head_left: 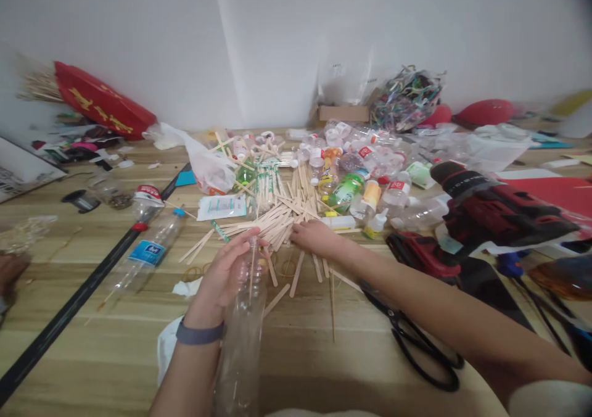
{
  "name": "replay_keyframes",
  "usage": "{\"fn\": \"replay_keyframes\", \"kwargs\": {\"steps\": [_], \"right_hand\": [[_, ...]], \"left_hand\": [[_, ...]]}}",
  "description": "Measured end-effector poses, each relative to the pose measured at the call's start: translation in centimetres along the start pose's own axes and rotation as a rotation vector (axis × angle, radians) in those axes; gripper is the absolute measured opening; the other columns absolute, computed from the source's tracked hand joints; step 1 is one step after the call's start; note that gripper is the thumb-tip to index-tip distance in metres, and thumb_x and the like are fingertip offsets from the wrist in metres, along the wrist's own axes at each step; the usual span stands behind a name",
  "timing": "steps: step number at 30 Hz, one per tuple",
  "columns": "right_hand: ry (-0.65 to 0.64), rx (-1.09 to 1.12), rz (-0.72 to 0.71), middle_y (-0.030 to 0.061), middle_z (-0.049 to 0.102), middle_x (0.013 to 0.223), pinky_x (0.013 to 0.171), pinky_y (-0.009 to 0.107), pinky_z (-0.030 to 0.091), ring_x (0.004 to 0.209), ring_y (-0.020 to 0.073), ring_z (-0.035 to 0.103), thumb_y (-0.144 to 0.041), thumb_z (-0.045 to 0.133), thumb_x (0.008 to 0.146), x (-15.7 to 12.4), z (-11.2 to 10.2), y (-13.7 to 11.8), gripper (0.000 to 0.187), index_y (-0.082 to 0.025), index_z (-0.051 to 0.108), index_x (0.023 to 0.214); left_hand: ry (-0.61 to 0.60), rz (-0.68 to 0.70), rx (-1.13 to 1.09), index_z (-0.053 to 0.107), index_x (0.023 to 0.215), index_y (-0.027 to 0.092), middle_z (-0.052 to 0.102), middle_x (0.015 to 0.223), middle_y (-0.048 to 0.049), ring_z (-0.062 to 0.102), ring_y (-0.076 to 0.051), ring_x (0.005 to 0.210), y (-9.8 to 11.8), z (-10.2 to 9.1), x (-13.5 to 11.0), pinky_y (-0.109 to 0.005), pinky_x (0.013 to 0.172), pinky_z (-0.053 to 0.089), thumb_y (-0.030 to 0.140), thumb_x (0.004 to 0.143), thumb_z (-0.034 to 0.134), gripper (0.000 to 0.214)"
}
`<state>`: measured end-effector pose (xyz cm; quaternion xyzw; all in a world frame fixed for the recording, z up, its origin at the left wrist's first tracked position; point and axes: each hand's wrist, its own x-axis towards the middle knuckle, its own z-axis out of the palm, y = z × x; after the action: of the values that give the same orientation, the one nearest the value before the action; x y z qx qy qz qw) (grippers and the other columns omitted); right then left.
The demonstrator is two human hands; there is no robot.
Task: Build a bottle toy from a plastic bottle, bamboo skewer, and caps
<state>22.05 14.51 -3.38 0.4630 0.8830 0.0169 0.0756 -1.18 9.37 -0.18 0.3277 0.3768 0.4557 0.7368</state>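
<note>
At lower centre, the clear empty bottle [243, 343] is held near its neck by the left hand [226, 275], fingers curled around it. It seems light, slippery and easily dented. The right hand [314, 237] is laid on the wooden sticks [277, 214], fingers close together; whether one is pinched cannot be told.

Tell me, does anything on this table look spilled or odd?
Yes. Flat wooden sticks lie strewn in a loose heap under the right hand, empty bottles lie toppled behind them, and a thin skewer stands inside the clear bottle that the left hand grips.
</note>
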Motion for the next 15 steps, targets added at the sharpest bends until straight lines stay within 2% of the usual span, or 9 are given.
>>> {"fn": "replay_keyframes", "kwargs": {"steps": [3,7,12,15], "right_hand": [[0.002,-0.089,-0.118,0.0065,0.065,0.106,0.086,0.038,0.054,0.097,0.0197,0.064,-0.02,0.061,0.099,1.0,0.4,0.2,0.01,-0.012,0.066,0.102],[0.06,-0.15,-0.244,0.0075,0.066,0.102,0.075,0.031,0.051,0.086,0.0187,0.064,-0.014,0.06,0.097,0.6,-0.1,0.8,0.007,-0.013,0.066,0.1],[0.206,-0.172,-0.256,0.0109,0.067,0.093,0.067,0.03,0.045,0.077,0.0218,0.065,-0.008,0.054,0.095,-0.8,-0.7,2.1,0.012,-0.012,0.065,0.098],[0.298,-0.161,-0.228,0.0138,0.068,0.099,0.069,0.032,0.048,0.081,0.0236,0.067,-0.006,0.05,0.095,-1.5,-1.4,2.9,0.016,-0.013,0.065,0.098]], "left_hand": [[-0.001,-0.005,-0.022,0.069,0.105,0.017,0.076,0.09,-0.006,0.071,-0.02,0.07,-0.1,-0.2,0.1,-0.029,0.056,0.055,0.023,0.066,0.081,0.042],[-0.001,0.002,-0.037,0.07,0.105,0.017,0.075,0.089,-0.0059,0.068,-0.019,0.071,-0.1,-0.5,0.3,-0.027,0.056,0.053,0.024,0.067,0.081,0.04],[0.001,0.032,-0.044,0.069,0.106,0.017,0.073,0.089,-0.0053,0.069,-0.02,0.072,0.0,-0.7,0.3,-0.028,0.055,0.053,0.027,0.065,0.081,0.043],[0.001,0.044,-0.044,0.069,0.106,0.017,0.073,0.088,-0.0045,0.069,-0.019,0.073,0.2,-0.8,0.3,-0.026,0.055,0.052,0.027,0.065,0.081,0.043]]}}
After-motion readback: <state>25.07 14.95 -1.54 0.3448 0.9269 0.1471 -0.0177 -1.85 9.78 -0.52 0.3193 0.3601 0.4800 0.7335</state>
